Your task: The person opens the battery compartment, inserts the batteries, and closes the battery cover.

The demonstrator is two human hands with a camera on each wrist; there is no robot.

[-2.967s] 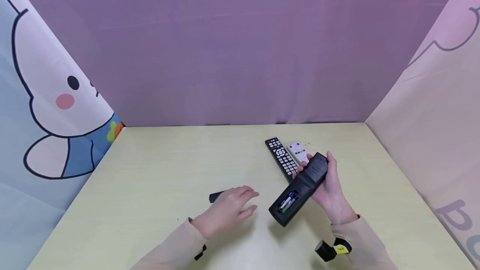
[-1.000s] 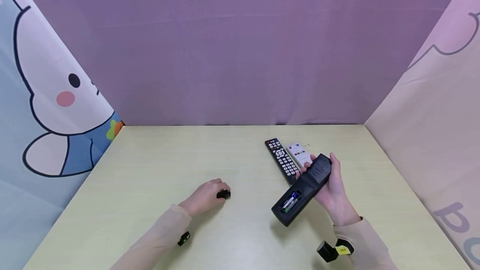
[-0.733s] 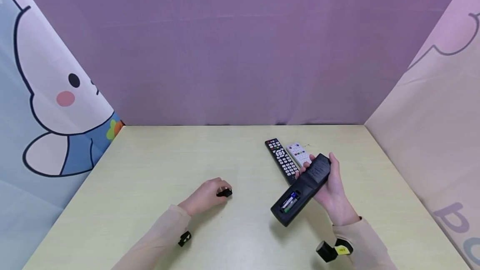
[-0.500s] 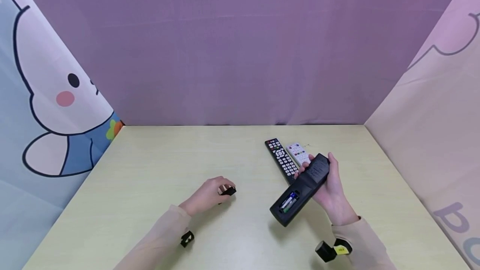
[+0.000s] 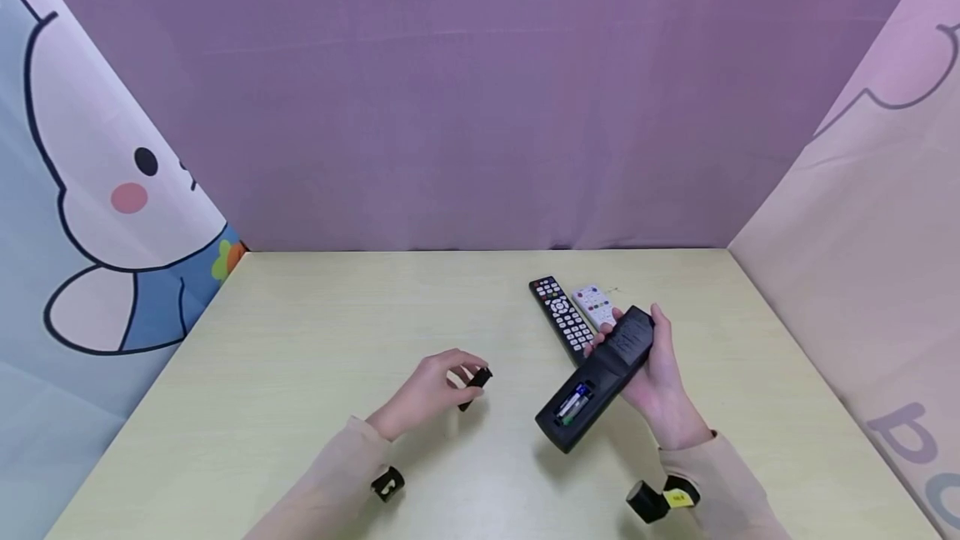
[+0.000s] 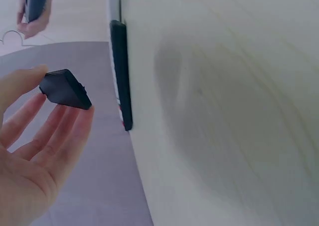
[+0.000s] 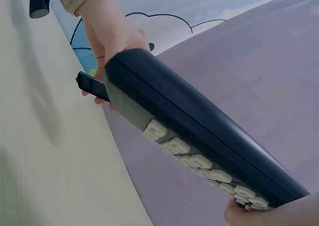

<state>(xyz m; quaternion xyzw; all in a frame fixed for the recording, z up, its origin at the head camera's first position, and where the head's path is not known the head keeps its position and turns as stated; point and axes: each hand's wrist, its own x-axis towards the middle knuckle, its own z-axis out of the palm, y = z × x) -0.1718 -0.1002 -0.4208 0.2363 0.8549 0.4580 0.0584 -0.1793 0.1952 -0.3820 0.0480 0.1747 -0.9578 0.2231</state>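
My left hand (image 5: 435, 390) pinches a small black battery cover (image 6: 65, 89) between thumb and fingertips, raised off the table. My right hand (image 5: 662, 386) grips a large black remote control (image 5: 597, 377) from beneath, its back turned up and tilted. In the head view the remote's battery compartment is uncovered, with two batteries (image 5: 574, 403) lying side by side in it. The right wrist view shows the remote's pale buttons (image 7: 199, 162) on the face turned away from the head camera. Between the cover and the remote's lower end is a gap.
A black remote control (image 5: 558, 315) with white buttons lies on the table (image 5: 337, 315) behind the right hand. Close to its right is a white remote control (image 5: 595, 303), partly hidden by the right hand. A purple curtain (image 5: 480, 107) stands along the table's back edge.
The left hand has picked the battery cover up off the table, turned it in its fingers and moved right, nearer the remote. My right hand has kept the remote almost still.
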